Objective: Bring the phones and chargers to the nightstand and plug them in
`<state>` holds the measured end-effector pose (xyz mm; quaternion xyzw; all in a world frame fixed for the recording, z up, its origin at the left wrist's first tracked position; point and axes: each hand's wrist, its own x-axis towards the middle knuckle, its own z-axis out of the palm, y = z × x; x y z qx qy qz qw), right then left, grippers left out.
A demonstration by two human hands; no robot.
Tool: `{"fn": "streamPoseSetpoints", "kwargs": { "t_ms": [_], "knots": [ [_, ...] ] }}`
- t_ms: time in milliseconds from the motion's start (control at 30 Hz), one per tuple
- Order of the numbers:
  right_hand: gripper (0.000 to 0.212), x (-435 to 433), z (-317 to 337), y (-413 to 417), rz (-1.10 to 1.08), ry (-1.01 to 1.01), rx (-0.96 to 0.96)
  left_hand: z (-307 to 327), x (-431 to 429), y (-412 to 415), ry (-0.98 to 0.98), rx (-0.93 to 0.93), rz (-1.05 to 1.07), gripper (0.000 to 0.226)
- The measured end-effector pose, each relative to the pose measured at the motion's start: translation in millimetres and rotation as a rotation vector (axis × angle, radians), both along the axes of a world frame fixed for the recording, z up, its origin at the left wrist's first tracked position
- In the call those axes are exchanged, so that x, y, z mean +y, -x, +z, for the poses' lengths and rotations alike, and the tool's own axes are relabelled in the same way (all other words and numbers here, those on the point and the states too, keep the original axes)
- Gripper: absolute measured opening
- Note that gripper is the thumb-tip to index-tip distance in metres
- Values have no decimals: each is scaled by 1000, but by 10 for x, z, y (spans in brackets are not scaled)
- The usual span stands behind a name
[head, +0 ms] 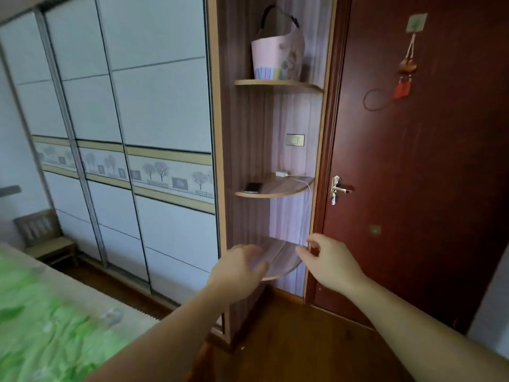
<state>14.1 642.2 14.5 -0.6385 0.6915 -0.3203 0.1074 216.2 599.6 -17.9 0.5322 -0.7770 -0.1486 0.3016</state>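
A dark phone (252, 187) lies flat on the middle corner shelf (278, 192). Behind it on the same shelf sits a white charger block (281, 174), and its white cable (309, 192) droops over the shelf's right edge. My left hand (237, 268) is raised in front of the lower shelf (286, 264), fingers apart and blurred, holding nothing. My right hand (326, 261) is beside it at the same height, fingers loosely curled and holding nothing. Both hands are well below the phone and charger.
A pink bag (276, 57) stands on the top shelf. A dark red door (429, 166) with a metal handle (338, 188) is to the right. Sliding wardrobe doors (124, 133) fill the left. A bed with a green cover (49, 326) is at lower left, a small wooden chair (44, 238) behind it.
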Motion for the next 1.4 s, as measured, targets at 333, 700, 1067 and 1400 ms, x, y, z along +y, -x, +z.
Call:
{"fn": "streamPoseSetpoints", "kwargs": {
  "t_ms": [333, 700, 1067, 1400],
  "knots": [
    [49, -2778, -366, 403, 58, 5, 73, -358, -2743, 554, -1, 92, -38, 32],
    [47, -5342, -228, 1014, 29, -34, 87, -1, -5239, 963, -94, 79, 114, 52],
    [48, -6982, -495, 1953, 122, -84, 43, -245, -6530, 1511, -343, -324, 433, 87],
    [37, -7629, -738, 2333, 137, -132, 81, -353, -6961, 1568, -337, -374, 601, 81]
  ]
}}
